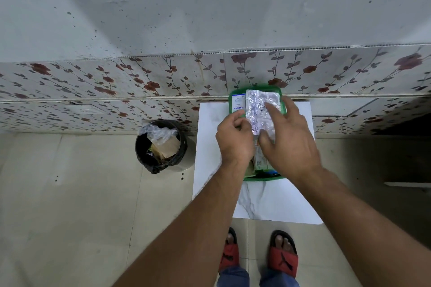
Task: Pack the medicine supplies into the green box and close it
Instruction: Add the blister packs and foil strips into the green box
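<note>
The green box (263, 178) stands on a small white marble-patterned table, with its green lid (233, 94) lying behind it against the wall. A white medicine carton (239, 103) rests on the lid. Silver foil blister strips (260, 109) are held over the box. My left hand (234, 140) pinches their near left edge. My right hand (288, 140) holds them from the right, thumb under and fingers spread on top. More packets, one orange and white (260, 158), lie in the box below my hands, mostly hidden.
The white table (261, 205) stands against a floral-tiled wall. A bin with a black liner (161, 145), full of paper and plastic, sits on the floor to its left. My feet in red sandals (282, 256) are below the table's front edge.
</note>
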